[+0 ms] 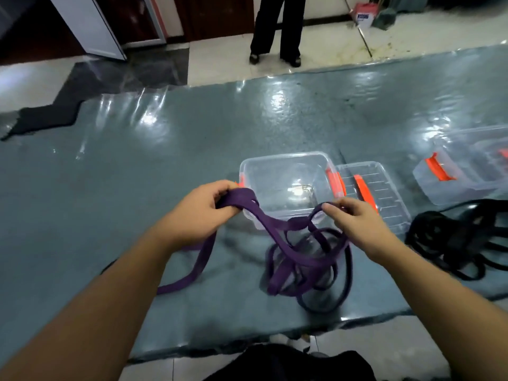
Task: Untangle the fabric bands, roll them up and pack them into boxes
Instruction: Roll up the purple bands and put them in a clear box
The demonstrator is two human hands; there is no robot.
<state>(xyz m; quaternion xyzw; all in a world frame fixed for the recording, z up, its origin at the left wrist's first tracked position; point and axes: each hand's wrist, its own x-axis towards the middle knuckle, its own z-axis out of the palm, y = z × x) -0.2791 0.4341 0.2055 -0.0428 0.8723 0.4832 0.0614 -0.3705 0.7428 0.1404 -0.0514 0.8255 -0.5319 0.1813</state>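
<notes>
I see two hands at work over the worktop point(137, 166), which is covered in a shiny grey-green sheet. My left hand point(200, 207) has its fingers curled round a bunched section of the one purple band point(277, 229), gripping several layers of it just in front of the open box. My right hand point(357, 224) pinches a single loop of that same band between thumb and fingertip, held up near the box's right front corner.

Between the hands the purple band sags, and below them it drops into a loose tangle of loops lying on the worktop near its front edge. One tail of it runs down and to the left, passing behind my left forearm.

I count two clear plastic boxes. The nearer open box point(286, 171) stands just behind my hands, with orange clips on its left and right sides; I can see nothing packed inside. Its lid point(384, 188) lies flat just beside it on the right, with one orange handle. The second box point(467, 166) sits well apart at the right edge, closed as far as I can tell, with orange clips.

One heap of black band point(453, 237) lies tangled on the worktop to the right of my right hand, in front of the second box; how many bands it holds I cannot tell.

Beyond the far edge, one person's legs point(275, 31) in dark trousers stand on the tiled floor.
</notes>
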